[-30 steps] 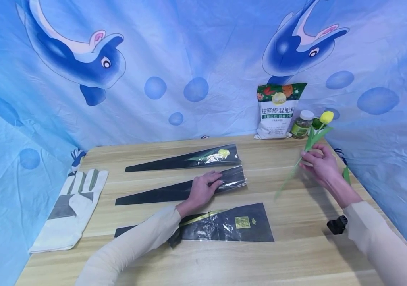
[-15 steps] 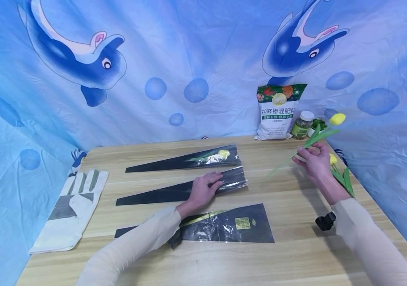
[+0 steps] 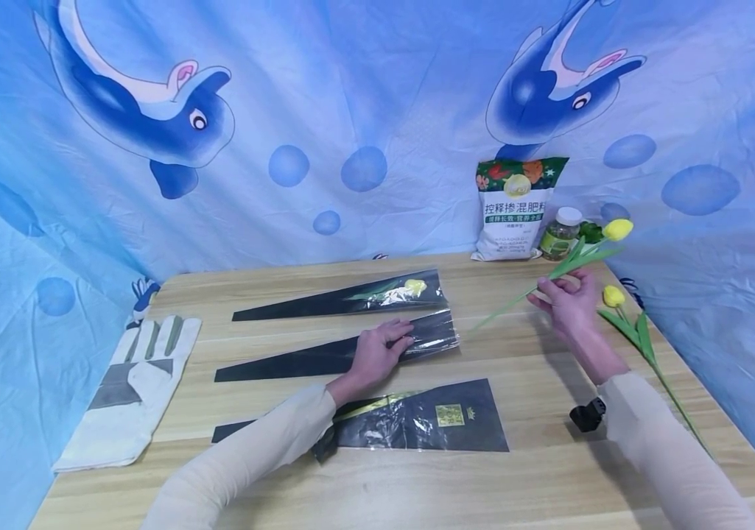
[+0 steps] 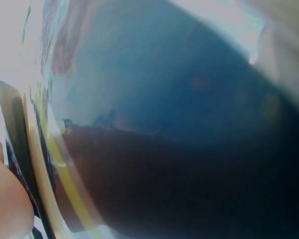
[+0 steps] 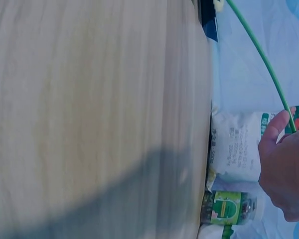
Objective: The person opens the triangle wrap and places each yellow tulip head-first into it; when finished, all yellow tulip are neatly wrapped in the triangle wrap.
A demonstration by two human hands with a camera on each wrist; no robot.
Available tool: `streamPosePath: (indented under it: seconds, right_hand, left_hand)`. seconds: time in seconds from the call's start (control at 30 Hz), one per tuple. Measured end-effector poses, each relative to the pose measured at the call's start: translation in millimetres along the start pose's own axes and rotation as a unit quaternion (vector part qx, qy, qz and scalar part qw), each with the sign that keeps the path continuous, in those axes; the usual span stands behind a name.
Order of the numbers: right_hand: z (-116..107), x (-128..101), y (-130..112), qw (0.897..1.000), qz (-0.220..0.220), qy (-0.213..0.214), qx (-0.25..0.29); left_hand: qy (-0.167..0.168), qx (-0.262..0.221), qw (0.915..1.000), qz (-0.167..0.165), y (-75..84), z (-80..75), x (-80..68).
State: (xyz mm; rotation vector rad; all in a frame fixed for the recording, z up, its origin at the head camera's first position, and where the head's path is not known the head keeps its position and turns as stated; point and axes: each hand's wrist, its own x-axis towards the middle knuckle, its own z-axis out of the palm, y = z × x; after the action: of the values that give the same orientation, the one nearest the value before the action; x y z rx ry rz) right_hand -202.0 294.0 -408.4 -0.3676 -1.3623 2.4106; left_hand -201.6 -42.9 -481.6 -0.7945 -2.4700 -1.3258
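My right hand (image 3: 569, 302) pinches the green stem (image 5: 261, 52) of a yellow tulip (image 3: 618, 230) between thumb and fingers. The bloom points to the back right. Its stem slants down to the left, the tip close to the wide end of the middle flower sleeve (image 3: 311, 358). My left hand (image 3: 377, 353) rests on that black, clear-fronted sleeve near its wide end. Behind it lies another sleeve (image 3: 297, 304) with a yellow tulip (image 3: 415, 285) inside. Nearer me, a third sleeve (image 3: 476, 419) with gold print lies partly under the left forearm. The left wrist view is mostly blurred dark film.
Another yellow tulip (image 3: 613, 296) lies along the table's right edge. A white-and-green fertilizer bag (image 3: 513, 213), a lidded jar (image 3: 559, 235) and a small green plant (image 3: 591, 232) stand at the back right. A work glove (image 3: 125, 401) lies at the left, and a blue dolphin-print curtain (image 3: 350, 88) hangs behind.
My right hand has moved left with the tulip, tilting its stem flatter so the tip reaches toward the middle sleeve. The tulip at the right edge is now uncovered. My left hand stays put.
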Motion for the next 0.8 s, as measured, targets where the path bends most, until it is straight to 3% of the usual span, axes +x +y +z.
streamPosePath:
  seconds: [0.5,0.8]
  right_hand:
    - [10.8,-12.7,16.6,1.000,0.009,-0.012,-0.020]
    - [16.2,-16.7,26.2,0.999,0.015,0.005,-0.034]
  left_hand:
    - [0.010,0.007,0.9998,0.014,1.5,1.2,0.7]
    - [0.011,0.010,0.9997,0.018,1.1,1.3,0.2]
